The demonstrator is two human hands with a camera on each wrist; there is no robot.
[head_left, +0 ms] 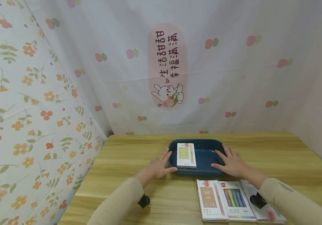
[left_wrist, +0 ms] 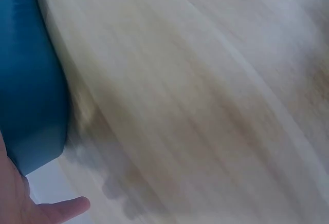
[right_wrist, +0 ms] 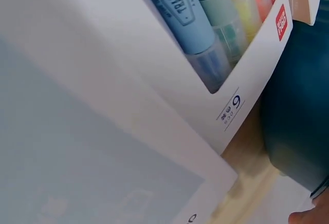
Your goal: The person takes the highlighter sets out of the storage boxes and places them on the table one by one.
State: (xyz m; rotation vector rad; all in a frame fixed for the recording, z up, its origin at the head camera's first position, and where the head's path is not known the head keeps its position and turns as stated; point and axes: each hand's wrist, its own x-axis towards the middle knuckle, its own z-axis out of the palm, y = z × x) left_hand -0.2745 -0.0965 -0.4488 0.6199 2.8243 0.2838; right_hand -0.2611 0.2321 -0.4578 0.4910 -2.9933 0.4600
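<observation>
A dark blue plastic bin (head_left: 204, 172) stands on the table between both hands. Inside it, at the left, lies a white box with a yellow-green panel (head_left: 186, 156). My left hand (head_left: 158, 166) rests against the bin's left end, fingers spread; in the left wrist view its thumb (left_wrist: 64, 209) sticks out straight past the bin's wall (left_wrist: 31, 80). My right hand (head_left: 234, 164) touches the right end with spread fingers, some reaching over the rim and others along the outside. In the right wrist view only a bit of that hand (right_wrist: 311, 215) shows beside the bin.
In front of the bin, side by side, lie a white box with a brown panel (head_left: 211, 200), a windowed box of coloured markers (head_left: 237, 200) and another white box (head_left: 265, 213), partly covered by the right wrist's camera. A patterned curtain (head_left: 234, 78) hangs behind the table (head_left: 138, 150).
</observation>
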